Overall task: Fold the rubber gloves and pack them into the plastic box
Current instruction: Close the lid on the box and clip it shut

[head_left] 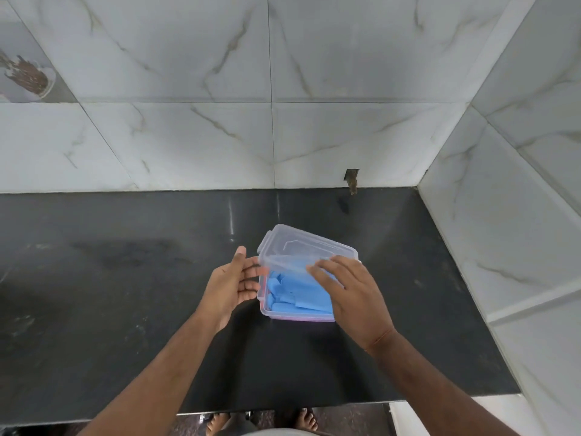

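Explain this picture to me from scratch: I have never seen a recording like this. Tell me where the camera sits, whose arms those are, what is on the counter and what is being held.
There is no machine here. A person wears one wide-angle camera on the head, so you look forward and down along their own two arms; their bare feet show at the bottom edge.

On the dark stone counter, set against marble-look wall tiles, stands a clear plastic box. Inside it lie folded blue rubber gloves.

The right hand has its fingers on the clear lid, which is tilted over the box, its near edge raised, not yet closed. The left hand is open, its fingertips at the box's left side, seemingly steadying it. A small hole shows at the foot of the wall.
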Tool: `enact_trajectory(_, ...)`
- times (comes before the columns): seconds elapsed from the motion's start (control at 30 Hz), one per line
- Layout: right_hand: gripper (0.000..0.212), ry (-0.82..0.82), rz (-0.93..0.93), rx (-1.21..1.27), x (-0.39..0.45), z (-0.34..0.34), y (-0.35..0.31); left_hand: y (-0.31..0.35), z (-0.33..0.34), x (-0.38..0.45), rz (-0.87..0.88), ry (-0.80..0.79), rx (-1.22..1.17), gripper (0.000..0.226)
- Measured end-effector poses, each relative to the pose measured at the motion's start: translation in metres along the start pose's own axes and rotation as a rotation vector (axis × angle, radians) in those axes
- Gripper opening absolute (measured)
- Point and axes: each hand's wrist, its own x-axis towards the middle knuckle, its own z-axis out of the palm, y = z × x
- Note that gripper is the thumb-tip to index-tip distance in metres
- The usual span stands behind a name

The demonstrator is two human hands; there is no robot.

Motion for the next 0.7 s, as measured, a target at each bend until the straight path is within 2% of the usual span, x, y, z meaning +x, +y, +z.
enact_trajectory(0.07, 0.057, -0.063, -0.067, -0.016, -0.008, 0.006, -0.003, 0.001, -0.004, 0.003, -0.017, -0.049, -0.060, 0.056)
enact_trajectory(0.17, 0.063, -0.150, -0.122, -0.016, -0.017, 0.011, -0.003, -0.004, -0.011, 0.007, -0.004, -0.134, -0.039, 0.042)
enact_trajectory(0.27, 0.055, -0.194, -0.060, 0.027, -0.023, 0.010, -0.002, -0.012, -0.018, 0.007, -0.006, -0.201, -0.052, 0.033)
enact_trajectory(0.3, 0.057, -0.206, 0.023, 0.077, -0.024, 0.008, -0.002, -0.014, -0.019, 0.007, -0.005, -0.201, -0.048, 0.032)
enact_trajectory(0.4, 0.086, -0.197, 0.355, 0.299, -0.027, 0.003, -0.001, -0.019, -0.016, 0.004, 0.006, -0.171, -0.014, 0.032)
enact_trajectory(0.43, 0.089, -0.174, 0.475, 0.337, -0.027, 0.002, 0.000, -0.021, -0.015, 0.003, 0.010, -0.158, -0.002, 0.031)
enact_trajectory(0.5, 0.081, -0.157, 0.731, 0.338, -0.028, 0.003, 0.004, -0.024, -0.010, 0.001, 0.019, -0.131, 0.028, 0.027)
enact_trajectory(0.57, 0.070, -0.207, 0.941, 0.391, -0.026, 0.002, 0.009, -0.025, -0.004, -0.001, 0.024, -0.093, 0.052, 0.022)
enact_trajectory(0.7, 0.041, -0.262, 1.068, 0.517, -0.024, 0.002, 0.016, -0.028, 0.010, -0.004, 0.036, -0.018, 0.097, 0.013)
